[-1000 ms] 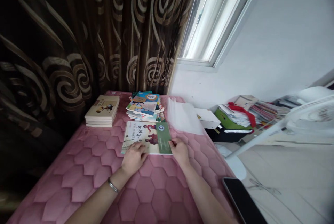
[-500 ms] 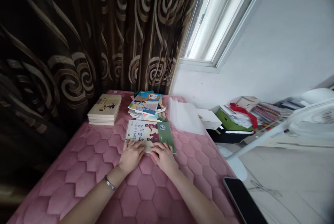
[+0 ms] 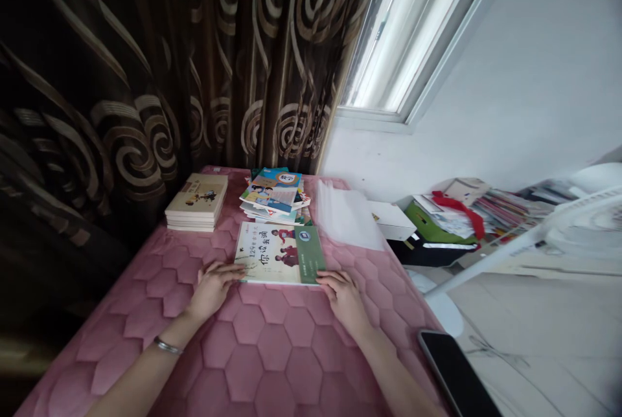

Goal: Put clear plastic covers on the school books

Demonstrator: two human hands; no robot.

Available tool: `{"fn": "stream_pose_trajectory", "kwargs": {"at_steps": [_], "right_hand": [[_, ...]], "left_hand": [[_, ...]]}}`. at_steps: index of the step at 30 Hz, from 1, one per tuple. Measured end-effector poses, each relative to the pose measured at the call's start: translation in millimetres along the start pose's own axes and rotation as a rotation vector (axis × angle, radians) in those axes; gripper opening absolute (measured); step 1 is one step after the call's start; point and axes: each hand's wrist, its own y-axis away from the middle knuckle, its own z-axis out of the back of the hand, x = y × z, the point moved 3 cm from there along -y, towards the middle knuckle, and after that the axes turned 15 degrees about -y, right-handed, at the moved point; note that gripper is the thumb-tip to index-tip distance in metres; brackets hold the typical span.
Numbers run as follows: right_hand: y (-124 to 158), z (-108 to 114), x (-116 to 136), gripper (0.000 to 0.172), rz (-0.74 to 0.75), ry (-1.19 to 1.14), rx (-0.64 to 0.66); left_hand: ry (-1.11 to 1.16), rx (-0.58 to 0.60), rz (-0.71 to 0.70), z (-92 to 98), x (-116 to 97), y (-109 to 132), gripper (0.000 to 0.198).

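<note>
Touching a book [image 3: 287, 250], left hand [image 3: 214, 287], right hand [image 3: 344, 295], both palm-down

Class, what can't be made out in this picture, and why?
Head view:
Black device: lower end cut off by the bottom edge.
Cream book stack: lower covers hidden by the top book.
Nearest book: smallest cover print too small to read.
Fan head: cut off by the right edge.

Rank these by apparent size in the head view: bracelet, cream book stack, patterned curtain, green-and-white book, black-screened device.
Largest to smallest:
1. Patterned curtain
2. Green-and-white book
3. Cream book stack
4. Bracelet
Unsure: black-screened device; it's nearer the camera and cut off by the frame, though larger than the bracelet.
</note>
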Motion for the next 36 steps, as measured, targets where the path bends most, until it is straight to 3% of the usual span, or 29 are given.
{"fn": "stream_pose_trajectory", "kwargs": {"at_steps": [5, 9, 13, 17, 22, 31, 36], "right_hand": [[0.6, 0.7, -1.6, 0.028, 0.014, -0.029, 0.004], [-1.3, -4.5, 20.5, 0.018, 0.025, 0.060, 0.037], [-11.8, -25.9, 60.1, 0.016, 0.106, 0.091, 0.118], [-25.1, -47.9, 79.6, 0.008, 0.122, 0.098, 0.089], [-26.9, -48.4, 68.7, 0.009, 0.116, 0.033, 0.092], [-14.8, -4.4, 9.0, 0.033, 0.054, -0.095, 0.176], [-13.7, 1.5, -1.4, 0.044, 0.090, -0.115, 0.245]], "left_hand": [[-0.076, -0.058, -0.035, 7.0, -6.3, 4.1, 0.042], [-0.152, -0.146, -0.136, 13.1, -40.4, 6.2, 0.025], [-0.163, -0.145, -0.204, 6.6, -83.6, -4.7, 0.016], [-0.172, -0.155, -0.194, -3.6, -98.9, -17.6, 0.018], [-0.065, -0.166, -0.180, -8.4, -78.2, -17.7, 0.020], [-0.002, -0.041, -0.047, 4.1, -14.2, -5.8, 0.032], [-0.036, -0.027, -0.119, 6.5, -7.4, -2.9, 0.039]]}}
